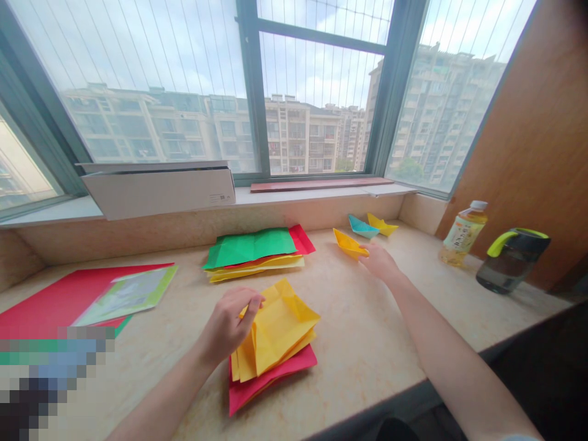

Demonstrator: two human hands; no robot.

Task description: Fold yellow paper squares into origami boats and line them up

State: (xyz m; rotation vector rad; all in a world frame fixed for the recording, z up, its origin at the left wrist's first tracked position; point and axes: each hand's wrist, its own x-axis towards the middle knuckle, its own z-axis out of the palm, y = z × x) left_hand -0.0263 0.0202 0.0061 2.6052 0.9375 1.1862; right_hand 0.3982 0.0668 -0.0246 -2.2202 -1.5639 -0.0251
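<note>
Between the fingertips of my right hand (379,260) is the near end of an orange-yellow paper boat (349,244), low over the tabletop or resting on it. A blue paper boat (362,226) and a yellow paper boat (382,225) stand just behind it. My left hand (234,315) is closed at the left edge of a creased sheet of yellow paper (280,324), thumb and fingers together. That sheet tops a loose pile of yellow sheets, with folded red paper (275,373) underneath. The fingertips of my left hand are partly hidden.
Behind the pile lies a stack of folded paper with green (252,246) on top. Red sheets (55,297) and a clear packet (131,294) lie at left. A drink bottle (463,234) and a dark cup (512,260) stand at right. A white box (160,191) rests on the sill.
</note>
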